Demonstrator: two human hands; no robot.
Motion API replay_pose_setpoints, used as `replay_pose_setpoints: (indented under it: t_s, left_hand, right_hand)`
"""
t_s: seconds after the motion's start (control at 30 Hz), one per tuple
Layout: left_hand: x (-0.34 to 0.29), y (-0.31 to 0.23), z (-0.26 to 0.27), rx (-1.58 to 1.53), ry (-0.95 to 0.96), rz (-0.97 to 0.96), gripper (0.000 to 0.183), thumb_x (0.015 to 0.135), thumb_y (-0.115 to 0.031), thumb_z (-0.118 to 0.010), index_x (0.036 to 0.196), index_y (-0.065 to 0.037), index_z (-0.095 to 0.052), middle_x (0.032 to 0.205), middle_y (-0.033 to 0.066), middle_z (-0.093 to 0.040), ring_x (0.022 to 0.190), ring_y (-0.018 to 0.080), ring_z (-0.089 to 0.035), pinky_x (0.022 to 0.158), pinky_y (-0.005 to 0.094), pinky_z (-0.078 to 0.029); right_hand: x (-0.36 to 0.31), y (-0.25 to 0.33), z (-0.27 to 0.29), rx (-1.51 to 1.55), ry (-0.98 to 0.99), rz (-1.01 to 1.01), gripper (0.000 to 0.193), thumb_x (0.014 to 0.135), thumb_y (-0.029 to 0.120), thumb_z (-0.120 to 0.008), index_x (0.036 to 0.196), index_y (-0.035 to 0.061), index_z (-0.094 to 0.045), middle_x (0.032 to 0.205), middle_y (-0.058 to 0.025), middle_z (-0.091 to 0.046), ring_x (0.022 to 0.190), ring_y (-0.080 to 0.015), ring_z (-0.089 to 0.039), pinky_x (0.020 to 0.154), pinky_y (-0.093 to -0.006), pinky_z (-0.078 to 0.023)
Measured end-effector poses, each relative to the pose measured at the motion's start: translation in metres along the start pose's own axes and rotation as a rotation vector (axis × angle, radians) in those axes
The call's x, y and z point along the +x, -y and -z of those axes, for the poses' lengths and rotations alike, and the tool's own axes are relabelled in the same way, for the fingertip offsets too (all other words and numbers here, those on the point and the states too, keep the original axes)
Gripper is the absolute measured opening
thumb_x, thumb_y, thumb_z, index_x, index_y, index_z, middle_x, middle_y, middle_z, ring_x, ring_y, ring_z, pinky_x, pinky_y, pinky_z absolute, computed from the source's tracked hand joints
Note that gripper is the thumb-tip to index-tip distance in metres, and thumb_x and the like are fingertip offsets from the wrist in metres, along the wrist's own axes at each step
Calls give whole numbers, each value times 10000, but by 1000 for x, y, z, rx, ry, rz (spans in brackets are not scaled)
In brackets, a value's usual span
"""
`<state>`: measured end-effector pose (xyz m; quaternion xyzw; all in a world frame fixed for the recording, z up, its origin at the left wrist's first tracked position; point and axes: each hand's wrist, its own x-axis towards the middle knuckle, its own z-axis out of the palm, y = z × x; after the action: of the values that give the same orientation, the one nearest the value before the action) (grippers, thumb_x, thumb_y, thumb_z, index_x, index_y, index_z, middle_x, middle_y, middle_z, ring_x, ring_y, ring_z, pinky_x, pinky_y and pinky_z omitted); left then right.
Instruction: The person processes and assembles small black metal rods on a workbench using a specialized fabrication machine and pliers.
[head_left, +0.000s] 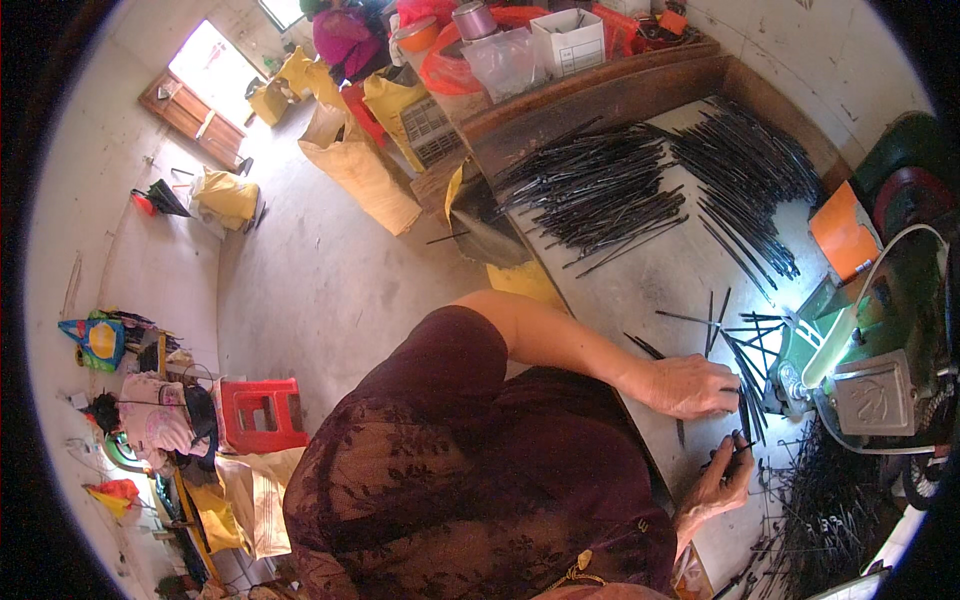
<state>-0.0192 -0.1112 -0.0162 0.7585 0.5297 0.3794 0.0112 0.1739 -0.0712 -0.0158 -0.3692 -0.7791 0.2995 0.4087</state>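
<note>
My left hand [697, 387] is over the pale worktop with its fingers curled closed. Its fingertips meet several thin black rods [752, 400] beside the machine; what lies inside the fingers is hidden. Below it, my right hand [722, 482] pinches a thin black rod [746, 446] between thumb and fingers, only a short dark piece of it showing. A green machine [800, 385] with a lit lamp [832, 345] stands just past both hands. Loose rods lie crossed on the worktop [640, 300] around the left hand.
Big piles of black rods [610, 185] cover the worktop's far part, inside a wooden rim [600, 95]. A tangled heap of black parts [825, 500] lies right of my right hand. An orange panel [845, 232] stands by the machine. Sacks [360, 165] and a red stool [262, 415] stand on the floor.
</note>
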Motion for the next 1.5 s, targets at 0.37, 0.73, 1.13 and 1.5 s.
replay_pose_setpoints:
  t_s: [0.37,0.73,1.13,1.5]
  left_hand:
    - [0,-4,3,6,1,31,131,814,-156,-606,830,-59,-520,832,91,-496,785,259,-565,608,385,-509]
    - [1,5,-4,-127,62,122,185,830,-210,-619,954,-73,-633,865,122,-565,789,306,-586,675,399,-492]
    - [95,30,-16,-1174,-96,753,301,815,-115,-682,1071,34,-631,858,29,-637,725,78,-579,629,208,-459]
    - [97,25,-36,-1289,-202,799,205,816,-75,-681,989,10,-613,837,37,-627,701,97,-600,599,219,-495]
  right_hand:
    - [1,7,4,31,31,-57,187,918,86,-600,1041,-49,-635,899,-120,-681,708,-145,-589,597,-260,-481]
    - [11,22,8,64,44,-281,202,889,67,-602,1065,-18,-653,887,-75,-667,765,-99,-570,707,-261,-492]
    - [87,2,25,554,27,-623,268,864,275,-591,968,34,-649,647,-47,-606,472,-89,-482,455,-216,-348]
    - [92,-7,3,660,-58,-627,203,868,240,-599,935,50,-632,638,-52,-616,436,-73,-472,418,-199,-346]
